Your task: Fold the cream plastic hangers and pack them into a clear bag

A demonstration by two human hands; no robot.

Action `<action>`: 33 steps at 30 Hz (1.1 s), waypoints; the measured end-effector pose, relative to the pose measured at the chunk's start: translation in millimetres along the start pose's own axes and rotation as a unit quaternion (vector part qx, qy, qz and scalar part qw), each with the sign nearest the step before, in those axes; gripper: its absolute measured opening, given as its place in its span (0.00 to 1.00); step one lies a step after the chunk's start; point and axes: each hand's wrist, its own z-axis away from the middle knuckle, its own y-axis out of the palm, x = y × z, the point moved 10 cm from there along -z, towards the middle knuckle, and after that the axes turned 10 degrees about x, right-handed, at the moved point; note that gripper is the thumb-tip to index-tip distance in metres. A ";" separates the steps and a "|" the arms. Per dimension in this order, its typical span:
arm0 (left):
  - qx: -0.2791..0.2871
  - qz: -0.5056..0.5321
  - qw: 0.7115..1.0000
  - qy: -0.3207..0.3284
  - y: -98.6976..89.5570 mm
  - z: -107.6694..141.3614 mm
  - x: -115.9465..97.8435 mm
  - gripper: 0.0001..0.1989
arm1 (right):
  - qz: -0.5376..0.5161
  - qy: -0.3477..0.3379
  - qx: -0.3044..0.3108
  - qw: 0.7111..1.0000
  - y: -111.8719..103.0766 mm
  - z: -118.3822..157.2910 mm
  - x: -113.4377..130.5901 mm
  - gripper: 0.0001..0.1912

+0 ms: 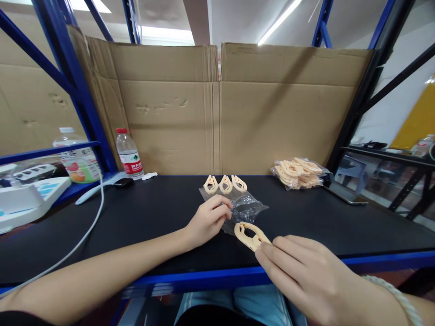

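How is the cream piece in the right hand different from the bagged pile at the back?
The cream piece is just one; the bagged pile has many pieces heaped together.
The cream piece is bare, while the bagged pile is wrapped in clear plastic.
The right hand holds the cream piece, but the bagged pile lies on the black table.
Both share a pale cream colour and curvy shapes.

The left hand (208, 220) curls its fingers over the clear bag (249, 208), forearm (bare) slanting in from the left; the right hand (306, 269), nearer the body and right of the bag, pinches with fingers together.
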 end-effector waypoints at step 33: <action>0.054 0.037 0.998 0.011 7.0 -5.2 -19.0 0.08 | 0.193 0.122 0.118 0.966 109.1 -17.6 -43.8 0.08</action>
